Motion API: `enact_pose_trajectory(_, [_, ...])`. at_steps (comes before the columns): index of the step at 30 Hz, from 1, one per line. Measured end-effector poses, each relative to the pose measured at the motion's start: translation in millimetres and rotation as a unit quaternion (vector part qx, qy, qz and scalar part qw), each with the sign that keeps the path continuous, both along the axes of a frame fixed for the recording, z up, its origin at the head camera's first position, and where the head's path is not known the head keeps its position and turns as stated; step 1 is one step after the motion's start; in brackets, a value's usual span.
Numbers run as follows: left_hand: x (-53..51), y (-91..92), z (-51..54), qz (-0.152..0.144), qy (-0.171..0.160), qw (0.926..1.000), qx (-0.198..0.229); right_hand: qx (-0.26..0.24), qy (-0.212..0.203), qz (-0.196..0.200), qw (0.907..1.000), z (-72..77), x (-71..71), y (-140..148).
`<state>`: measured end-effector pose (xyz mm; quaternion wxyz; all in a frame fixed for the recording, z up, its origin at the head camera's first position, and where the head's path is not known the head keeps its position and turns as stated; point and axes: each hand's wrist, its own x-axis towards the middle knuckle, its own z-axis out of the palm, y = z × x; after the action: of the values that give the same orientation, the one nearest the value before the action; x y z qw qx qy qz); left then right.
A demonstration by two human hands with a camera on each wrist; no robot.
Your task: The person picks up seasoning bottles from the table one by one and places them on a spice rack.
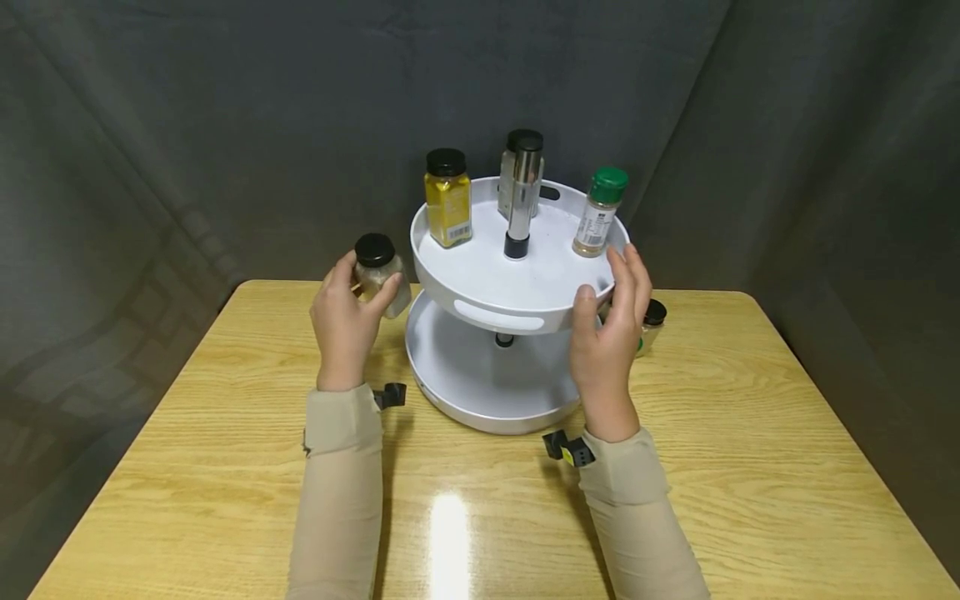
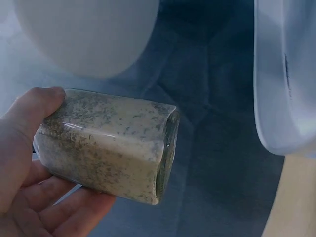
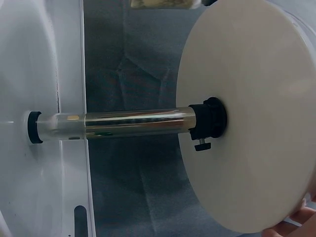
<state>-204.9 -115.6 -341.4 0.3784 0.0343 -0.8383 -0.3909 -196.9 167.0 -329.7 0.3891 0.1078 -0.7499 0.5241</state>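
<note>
My left hand [image 1: 345,321] grips a square glass jar [image 1: 393,287] with a black lid, left of a white two-tier turntable. Pale, dark-flecked contents fill the jar [image 2: 106,143] in the left wrist view, and it lies sideways there. At the right rim of the upper tray [image 1: 495,279], my right hand [image 1: 607,346] touches the edge with thumb and fingers spread. That tray carries a yellow jar [image 1: 448,204] with a black lid, a green-capped shaker [image 1: 597,217] and another black-lidded jar [image 1: 507,179], partly hidden behind the post [image 1: 524,196].
The lower tray [image 1: 480,379] sits on the wooden table [image 1: 187,475]. Behind my right hand stands a black-lidded jar [image 1: 654,318], with a bit of green beside it. A dark curtain [image 1: 300,125] hangs at the back. A metal post [image 3: 140,123] joins both tiers.
</note>
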Motion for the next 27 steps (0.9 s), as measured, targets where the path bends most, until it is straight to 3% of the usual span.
enact_pose_trajectory(20, [15.3,5.1,20.7,0.005,0.078,0.9969,-0.005,-0.001,0.005,0.005,1.0000,-0.2,-1.9,-3.6])
enact_pose_trajectory(27, [14.6,5.9,27.5,0.011,0.113,0.9922,-0.052,-0.005,0.011,0.005,0.9999,0.3,-1.3,-3.6])
